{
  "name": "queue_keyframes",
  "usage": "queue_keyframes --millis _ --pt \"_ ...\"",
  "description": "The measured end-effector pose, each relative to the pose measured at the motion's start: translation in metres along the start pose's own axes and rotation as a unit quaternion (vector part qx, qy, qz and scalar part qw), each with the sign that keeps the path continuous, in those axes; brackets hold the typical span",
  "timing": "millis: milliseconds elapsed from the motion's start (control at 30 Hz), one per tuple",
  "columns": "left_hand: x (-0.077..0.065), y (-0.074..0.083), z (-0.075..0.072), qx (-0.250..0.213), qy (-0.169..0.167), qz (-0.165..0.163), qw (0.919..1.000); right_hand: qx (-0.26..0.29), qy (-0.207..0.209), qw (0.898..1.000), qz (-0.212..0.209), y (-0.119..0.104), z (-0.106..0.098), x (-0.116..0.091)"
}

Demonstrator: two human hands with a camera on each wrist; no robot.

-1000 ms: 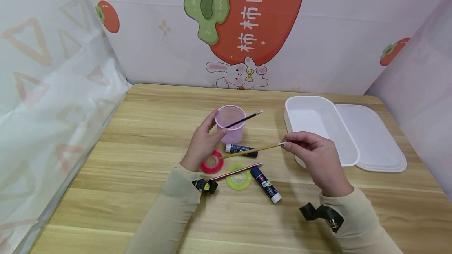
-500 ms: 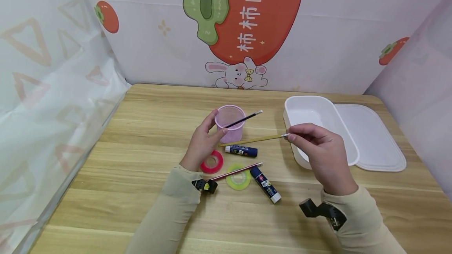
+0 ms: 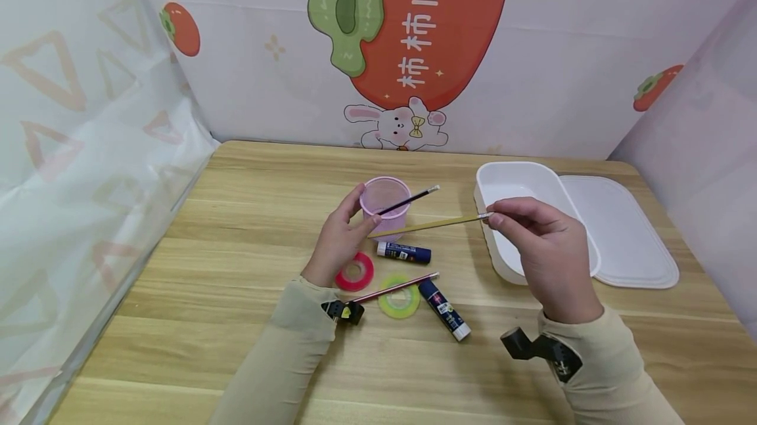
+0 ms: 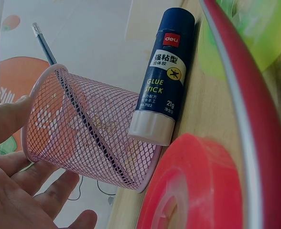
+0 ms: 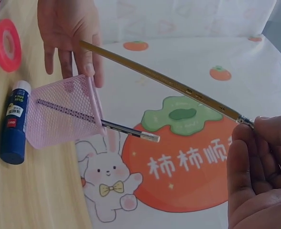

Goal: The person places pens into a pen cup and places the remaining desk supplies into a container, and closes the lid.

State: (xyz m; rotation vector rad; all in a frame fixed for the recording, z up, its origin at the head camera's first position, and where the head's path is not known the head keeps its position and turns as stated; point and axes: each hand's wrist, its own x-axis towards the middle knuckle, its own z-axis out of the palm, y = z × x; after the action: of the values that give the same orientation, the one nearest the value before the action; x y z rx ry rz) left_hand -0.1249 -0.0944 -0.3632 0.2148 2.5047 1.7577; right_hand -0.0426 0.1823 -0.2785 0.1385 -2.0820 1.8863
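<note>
Raised slightly, the yellow pencil point(image 3: 428, 224) hangs toward four o'clock from the cup point(image 3: 397, 221), right hand point(image 3: 547, 257) pinching its end; left hand point(image 3: 340, 238) holds the cup, fingers spread. Black pencil point(image 3: 408, 201) is in; red pencil point(image 3: 393, 288), six o'clock, isn't.

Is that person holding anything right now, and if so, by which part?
The right hand pinches the yellow pencil by its metal-banded end; the left hand holds the pink mesh cup near its rim.

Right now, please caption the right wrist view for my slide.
Right hand pinches yellow pencil; black pencil leans inside pink mesh cup.
</note>
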Motion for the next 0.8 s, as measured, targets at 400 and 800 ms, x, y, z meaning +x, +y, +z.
queue_keyframes --millis 400,800 --pt "-0.001 0.0 0.001 -0.002 0.006 0.001 1.0 0.11 0.049 0.993 -0.012 0.005 0.004 0.009" --pt "0.001 -0.003 0.0 -0.011 -0.001 0.003 0.9999 0.135 0.104 0.985 -0.019 0.015 0.012 0.022"
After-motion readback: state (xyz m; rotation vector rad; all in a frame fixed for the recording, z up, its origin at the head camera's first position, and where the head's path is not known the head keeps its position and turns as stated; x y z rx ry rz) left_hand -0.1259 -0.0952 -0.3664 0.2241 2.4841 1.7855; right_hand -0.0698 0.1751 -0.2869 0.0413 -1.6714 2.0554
